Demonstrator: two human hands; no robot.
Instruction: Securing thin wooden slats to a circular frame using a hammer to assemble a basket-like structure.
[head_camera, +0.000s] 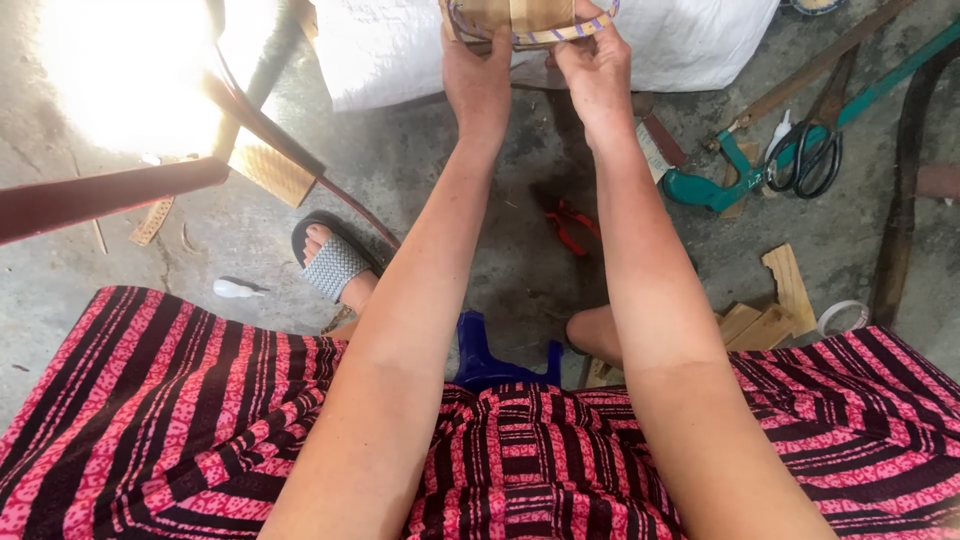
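Both hands, left hand (478, 85) and right hand (598, 72), pinch a half-woven bamboo basket (530, 20); rim looks bound, body unfinished, scissors (805, 160) idle on the floor.

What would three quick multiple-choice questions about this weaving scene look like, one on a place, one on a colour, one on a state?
1. Where do the black-handled scissors lie?
A. on the lap
B. on the concrete floor, right of the arms
C. on the white sack

2. What colour is the small pair of pliers on the floor between the arms?
A. red
B. yellow
C. white

3. How is the woven rim held?
A. by one hand
B. by both hands, raised
C. lying untouched on the floor

Answers: 1 B, they rest on the floor beside a teal tool. 2 A, its handles show red. 3 B, the left hand and right hand both grip it.
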